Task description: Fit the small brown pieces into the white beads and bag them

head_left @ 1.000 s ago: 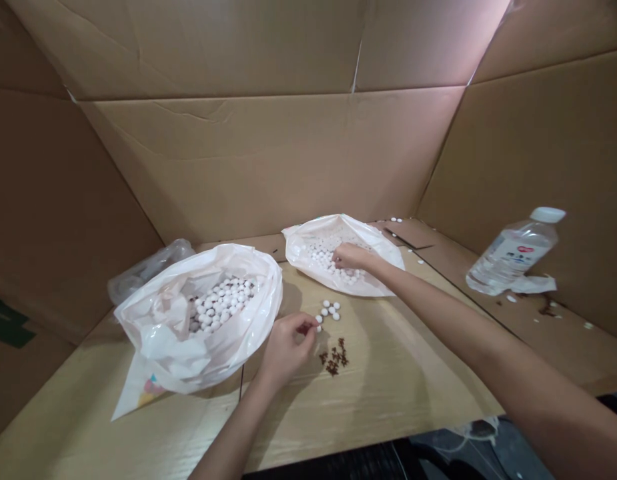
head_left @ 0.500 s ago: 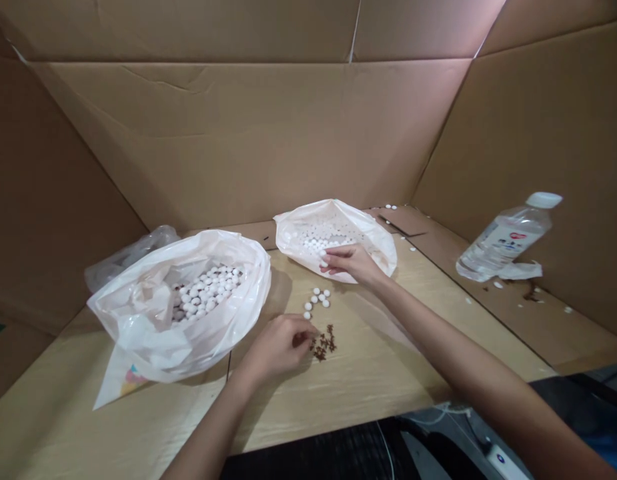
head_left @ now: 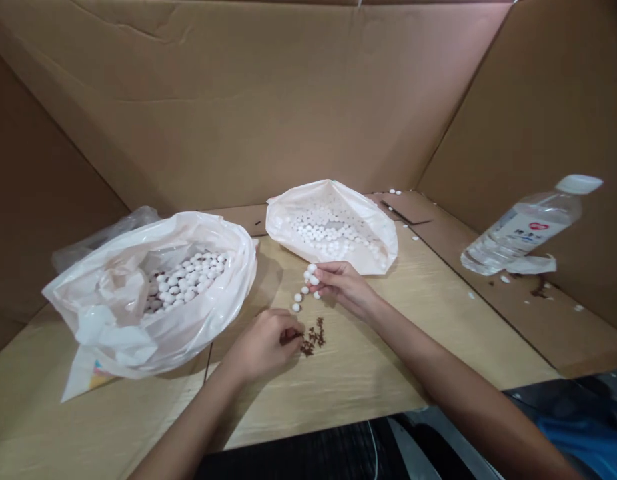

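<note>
My right hand [head_left: 345, 288] pinches a small white ball [head_left: 312, 268] between thumb and fingers, above a few loose white balls [head_left: 297, 298] on the table. Its fingers partly cover some of those balls, so which ones it touches is hard to tell. Just below, my left hand [head_left: 263, 343] rests with curled fingertips pressed together at the edge of a small heap of brown, star-like bits [head_left: 313, 339]. Whatever those left fingertips hold is hidden.
At left stands an open white plastic bag [head_left: 113, 347] of white balls with brown bits among them. Behind my right hand lies another white bag [head_left: 283, 200] with white balls. A tilted clear bottle [head_left: 525, 230] is at right. Cardboard walls [head_left: 268, 100] surround the table [head_left: 368, 373].
My right hand has come from the far bag's front edge toward me and slightly left, to the loose balls. My left hand stays by the brown bits. The camera view has shifted.
</note>
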Demonstrator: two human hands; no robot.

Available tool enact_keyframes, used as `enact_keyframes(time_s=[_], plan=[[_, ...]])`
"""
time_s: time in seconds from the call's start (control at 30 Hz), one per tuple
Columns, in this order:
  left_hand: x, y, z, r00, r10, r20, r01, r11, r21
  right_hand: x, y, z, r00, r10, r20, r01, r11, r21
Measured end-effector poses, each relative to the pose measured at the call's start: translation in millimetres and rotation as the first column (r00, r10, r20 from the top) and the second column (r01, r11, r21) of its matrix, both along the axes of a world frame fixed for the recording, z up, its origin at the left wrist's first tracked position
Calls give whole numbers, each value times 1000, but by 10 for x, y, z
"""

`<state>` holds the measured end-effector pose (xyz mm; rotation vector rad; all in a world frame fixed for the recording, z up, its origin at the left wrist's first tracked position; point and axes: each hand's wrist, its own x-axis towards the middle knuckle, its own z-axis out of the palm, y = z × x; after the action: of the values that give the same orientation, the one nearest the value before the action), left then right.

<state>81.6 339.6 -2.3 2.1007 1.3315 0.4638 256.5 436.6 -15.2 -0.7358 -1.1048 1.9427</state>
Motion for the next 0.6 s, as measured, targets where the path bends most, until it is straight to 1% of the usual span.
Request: enact_keyframes(time_s=[0.23, 0.33, 0.4, 0.5, 0.53, 0.6], plan=[[17, -14, 5, 999, 2, 36, -3, 1000, 29, 6, -33, -17, 996, 69, -56, -71, 997, -42], [22, -21, 17, 997, 25, 74, -25, 1000, 5, 7, -45, -27, 996, 86, -37, -87, 995, -54], [15, -14, 14, 992, 48, 112, -44, 998, -43, 11, -51, -28, 995, 99, -15, -100, 994, -54], [-8, 9, -4, 971, 123, 207, -95, 985, -141, 23, -60, -23, 993, 120, 8, -119, 992, -44], [-16, 16, -9, 951, 169, 258, -126, 976, -177, 27, -63, -21, 992, 124, 14, -123, 992, -40], [-31, 29, -13, 887, 276, 370, -191, 949, -251, 34, -68, -17, 991, 129, 26, -128, 991, -36]])
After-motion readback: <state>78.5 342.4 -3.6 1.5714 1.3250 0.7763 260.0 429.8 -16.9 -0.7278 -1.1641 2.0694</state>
